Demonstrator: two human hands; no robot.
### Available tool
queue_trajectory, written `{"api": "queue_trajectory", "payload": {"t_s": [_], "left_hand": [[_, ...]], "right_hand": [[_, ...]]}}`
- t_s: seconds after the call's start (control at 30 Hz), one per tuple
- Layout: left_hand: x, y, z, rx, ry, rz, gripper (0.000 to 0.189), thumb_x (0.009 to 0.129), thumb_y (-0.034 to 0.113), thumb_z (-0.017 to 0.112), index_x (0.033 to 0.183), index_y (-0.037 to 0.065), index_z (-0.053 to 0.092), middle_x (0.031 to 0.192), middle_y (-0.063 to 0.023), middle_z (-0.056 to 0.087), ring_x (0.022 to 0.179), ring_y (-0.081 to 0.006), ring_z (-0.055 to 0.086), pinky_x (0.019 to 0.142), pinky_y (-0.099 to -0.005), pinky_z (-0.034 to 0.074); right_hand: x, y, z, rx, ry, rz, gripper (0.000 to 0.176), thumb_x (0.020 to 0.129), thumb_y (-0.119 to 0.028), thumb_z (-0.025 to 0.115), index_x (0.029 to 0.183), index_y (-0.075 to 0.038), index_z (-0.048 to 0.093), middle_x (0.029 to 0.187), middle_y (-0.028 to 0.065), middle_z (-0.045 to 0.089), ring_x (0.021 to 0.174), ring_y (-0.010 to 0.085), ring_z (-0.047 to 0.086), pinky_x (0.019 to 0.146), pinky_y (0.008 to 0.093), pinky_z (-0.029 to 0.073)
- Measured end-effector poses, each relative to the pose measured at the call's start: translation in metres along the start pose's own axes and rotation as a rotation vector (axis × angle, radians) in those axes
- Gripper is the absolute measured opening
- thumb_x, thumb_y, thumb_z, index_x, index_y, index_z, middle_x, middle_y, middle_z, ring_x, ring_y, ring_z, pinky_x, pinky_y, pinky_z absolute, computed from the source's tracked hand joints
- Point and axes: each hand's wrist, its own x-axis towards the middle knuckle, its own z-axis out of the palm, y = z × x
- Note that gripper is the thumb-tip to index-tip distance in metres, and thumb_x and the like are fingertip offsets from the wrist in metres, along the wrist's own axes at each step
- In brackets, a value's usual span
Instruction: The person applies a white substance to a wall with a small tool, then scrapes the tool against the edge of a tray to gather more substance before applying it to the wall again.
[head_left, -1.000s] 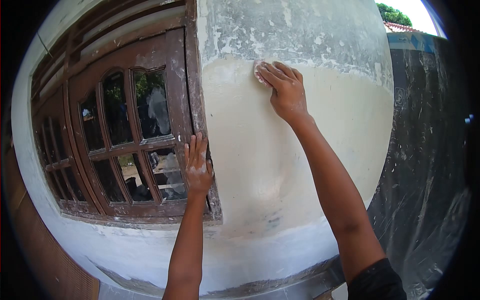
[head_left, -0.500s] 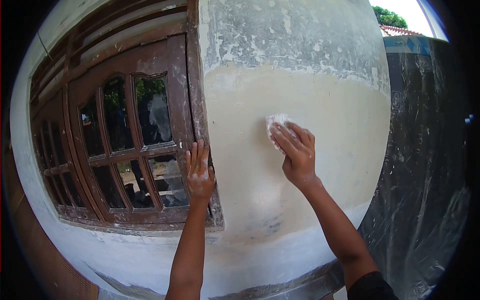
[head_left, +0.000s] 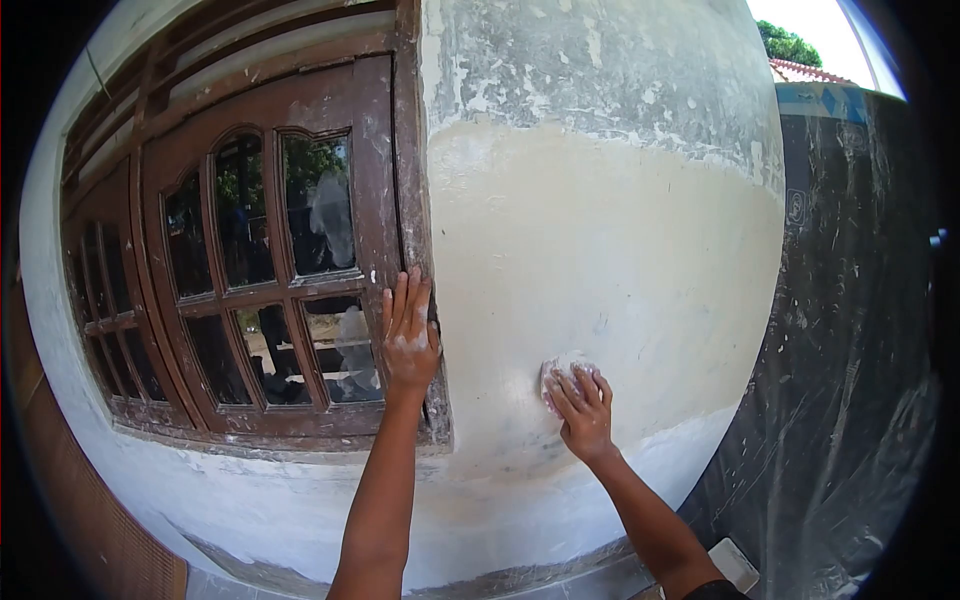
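My left hand [head_left: 408, 335], dusted white over the knuckles, lies flat with fingers stretched up on the right side of the brown wooden window frame [head_left: 411, 180]. With curled fingers, my right hand [head_left: 586, 418] presses a small white-dusted pad [head_left: 562, 368] against the lower part of the cream wall [head_left: 610, 240]. Pinkish edges show on the pad, but its exact kind is hard to make out under the dust and fingers. Faint dark smudges mark the wall just below the pad.
Grey, patchy old paint [head_left: 600, 75] covers the wall above the cream area, and a white band [head_left: 500, 525] runs along the bottom. Glass panes [head_left: 318, 205] fill the window at left. A dark, paint-spattered sheet [head_left: 840, 330] stands at right, with a pale block [head_left: 733, 563] at its foot.
My right hand has moved the pad down the wall, from beside the upper window panes to near the bottom of the cream area. My left hand stays on the frame.
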Motion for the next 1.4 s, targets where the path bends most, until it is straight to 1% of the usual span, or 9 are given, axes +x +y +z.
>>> {"api": "queue_trajectory", "payload": {"t_s": [0.13, 0.27, 0.33, 0.43, 0.57, 0.83, 0.93, 1.2, 1.4], "left_hand": [[-0.001, -0.004, 0.002, 0.001, 0.005, 0.016, 0.056, 0.089, 0.000, 0.047, 0.145, 0.001, 0.050, 0.156, -0.0175, 0.046, 0.148, -0.0356, 0.037, 0.124, -0.0551, 0.023], [-0.001, -0.004, 0.003, -0.002, -0.003, -0.001, 0.052, 0.094, 0.006, 0.045, 0.145, 0.001, 0.050, 0.156, -0.0173, 0.045, 0.148, -0.0360, 0.037, 0.124, -0.0551, 0.023], [-0.002, -0.008, 0.006, 0.000, 0.003, 0.011, 0.047, 0.106, 0.021, 0.034, 0.145, 0.002, 0.051, 0.154, -0.0188, 0.048, 0.146, -0.0383, 0.039, 0.122, -0.0558, 0.025], [-0.002, -0.008, 0.004, -0.020, -0.016, 0.011, 0.047, 0.101, 0.014, 0.039, 0.145, 0.001, 0.049, 0.155, -0.0190, 0.046, 0.147, -0.0383, 0.038, 0.123, -0.0556, 0.023], [-0.003, -0.006, -0.001, -0.037, -0.055, -0.007, 0.052, 0.094, 0.006, 0.044, 0.146, 0.001, 0.048, 0.156, -0.0191, 0.044, 0.148, -0.0384, 0.036, 0.124, -0.0556, 0.022], [-0.002, -0.004, 0.001, -0.009, -0.004, 0.002, 0.056, 0.088, 0.001, 0.049, 0.143, 0.000, 0.051, 0.155, -0.0176, 0.046, 0.148, -0.0356, 0.038, 0.124, -0.0537, 0.024], [-0.003, -0.004, 0.002, -0.012, 0.006, 0.005, 0.056, 0.087, 0.000, 0.049, 0.143, 0.000, 0.052, 0.155, -0.0175, 0.047, 0.147, -0.0354, 0.039, 0.124, -0.0536, 0.024], [-0.003, -0.007, 0.002, -0.032, -0.013, 0.002, 0.048, 0.097, 0.010, 0.043, 0.144, 0.000, 0.051, 0.153, -0.0202, 0.048, 0.146, -0.0392, 0.039, 0.123, -0.0558, 0.024], [-0.003, -0.007, 0.000, -0.049, -0.030, 0.007, 0.048, 0.099, 0.013, 0.043, 0.144, 0.001, 0.050, 0.155, -0.0199, 0.046, 0.147, -0.0392, 0.038, 0.123, -0.0554, 0.024]], "right_hand": [[0.006, -0.022, -0.024, 0.131, -0.011, -0.047, 0.057, 0.076, 0.005, 0.064, 0.130, -0.012, 0.068, 0.132, 0.0052, 0.068, 0.131, 0.0299, 0.055, 0.112, 0.0491, 0.033], [0.166, -0.024, -0.053, 0.156, 0.246, -0.103, 0.058, 0.078, 0.008, 0.059, 0.131, -0.013, 0.067, 0.129, 0.0067, 0.070, 0.122, 0.0306, 0.059, 0.106, 0.0464, 0.037], [0.233, -0.017, -0.056, 0.087, 0.336, -0.185, 0.059, 0.077, 0.008, 0.059, 0.132, -0.014, 0.065, 0.130, 0.0063, 0.069, 0.123, 0.0314, 0.059, 0.106, 0.0461, 0.038], [0.286, -0.015, -0.051, 0.059, 0.385, -0.211, 0.061, 0.078, 0.009, 0.058, 0.134, -0.015, 0.064, 0.132, 0.0050, 0.068, 0.125, 0.0309, 0.057, 0.108, 0.0456, 0.036], [0.261, -0.010, -0.016, -0.004, 0.314, -0.178, 0.062, 0.078, 0.007, 0.060, 0.136, -0.016, 0.064, 0.135, 0.0045, 0.066, 0.130, 0.0297, 0.054, 0.112, 0.0466, 0.034], [0.006, -0.036, -0.003, 0.107, -0.088, -0.147, 0.061, 0.072, 0.000, 0.071, 0.130, -0.016, 0.067, 0.136, 0.0035, 0.066, 0.131, 0.0272, 0.056, 0.112, 0.0528, 0.033], [0.029, -0.034, -0.016, 0.139, 0.032, -0.160, 0.059, 0.070, 0.002, 0.071, 0.127, -0.013, 0.068, 0.129, 0.0053, 0.069, 0.125, 0.0277, 0.060, 0.109, 0.0531, 0.035], [0.314, 0.000, -0.048, 0.041, 0.447, -0.240, 0.056, 0.078, 0.009, 0.060, 0.130, -0.013, 0.066, 0.129, 0.0060, 0.069, 0.122, 0.0294, 0.060, 0.106, 0.0457, 0.038], [0.238, -0.003, -0.011, -0.001, 0.292, -0.176, 0.053, 0.082, 0.004, 0.062, 0.130, -0.016, 0.067, 0.132, 0.0042, 0.068, 0.129, 0.0275, 0.056, 0.113, 0.0467, 0.033]]}}
